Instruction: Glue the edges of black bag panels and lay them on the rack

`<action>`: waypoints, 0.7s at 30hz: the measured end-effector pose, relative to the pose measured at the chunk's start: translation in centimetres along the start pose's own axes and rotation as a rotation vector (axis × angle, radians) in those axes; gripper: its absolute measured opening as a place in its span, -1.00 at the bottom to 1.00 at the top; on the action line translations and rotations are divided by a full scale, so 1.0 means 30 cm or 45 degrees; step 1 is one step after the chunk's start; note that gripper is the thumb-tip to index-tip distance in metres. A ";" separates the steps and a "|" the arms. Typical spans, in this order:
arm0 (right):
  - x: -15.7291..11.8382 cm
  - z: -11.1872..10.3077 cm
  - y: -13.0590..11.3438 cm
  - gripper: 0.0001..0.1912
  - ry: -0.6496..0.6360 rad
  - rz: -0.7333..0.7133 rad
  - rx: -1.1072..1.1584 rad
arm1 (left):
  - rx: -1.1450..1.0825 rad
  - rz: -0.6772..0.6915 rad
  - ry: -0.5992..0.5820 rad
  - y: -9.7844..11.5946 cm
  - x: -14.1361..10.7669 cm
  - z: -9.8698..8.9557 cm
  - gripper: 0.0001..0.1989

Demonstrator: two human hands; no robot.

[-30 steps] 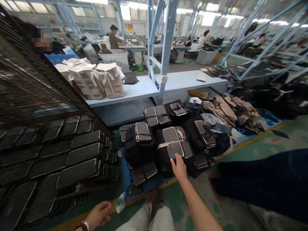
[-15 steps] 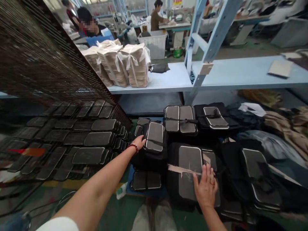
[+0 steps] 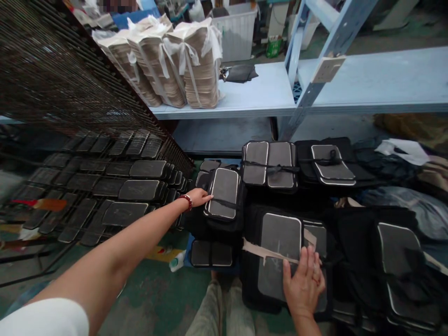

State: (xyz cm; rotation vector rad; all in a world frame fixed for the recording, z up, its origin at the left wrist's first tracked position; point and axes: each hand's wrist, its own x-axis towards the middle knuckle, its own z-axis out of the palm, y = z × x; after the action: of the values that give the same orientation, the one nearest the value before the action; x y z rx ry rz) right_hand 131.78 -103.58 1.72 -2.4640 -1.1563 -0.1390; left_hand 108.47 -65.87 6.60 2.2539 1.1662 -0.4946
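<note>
My left hand (image 3: 200, 197) is closed at the left edge of a stack of dark grey panels with pale edging (image 3: 224, 186), bound by a black strap. Its fingertips are at the strap, with some fingers hidden against the stack's side. My right hand (image 3: 305, 282) lies with fingers stretched out on a larger bundle of black and grey panels (image 3: 276, 275), just below the beige cloth strip (image 3: 261, 249) tied around it. A smaller strapped stack (image 3: 201, 253) sits low in front of the left one.
A rack with rows of dark panels (image 3: 126, 214) stands at left. Tied beige stacks (image 3: 201, 65) rest on the blue shelf (image 3: 252, 100) beyond. More strapped bundles (image 3: 257, 161) lie behind, and another bundle (image 3: 399, 252) is at right. A white bottle (image 3: 177, 261) stands on the floor.
The view has tilted down and come closer to the bundles. Both hands stay on the same stacks, with the right one still flat on the larger bundle.
</note>
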 end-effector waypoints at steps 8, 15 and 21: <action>0.004 -0.006 -0.009 -0.32 0.009 -0.010 0.003 | -0.046 0.182 -0.063 0.030 -0.112 -0.017 -0.48; 0.005 -0.005 -0.010 -0.31 -0.018 -0.014 -0.017 | -0.084 0.213 -0.038 0.091 -0.178 -0.034 -0.53; 0.002 -0.003 -0.005 -0.30 -0.055 -0.007 -0.017 | -0.094 0.160 -0.005 0.119 -0.251 -0.088 -0.54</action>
State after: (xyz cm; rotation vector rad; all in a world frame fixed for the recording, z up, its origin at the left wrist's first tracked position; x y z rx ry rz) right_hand 131.72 -103.51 1.86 -2.4871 -1.1837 -0.0952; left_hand 107.43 -70.62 13.85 2.2448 1.0166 -0.3995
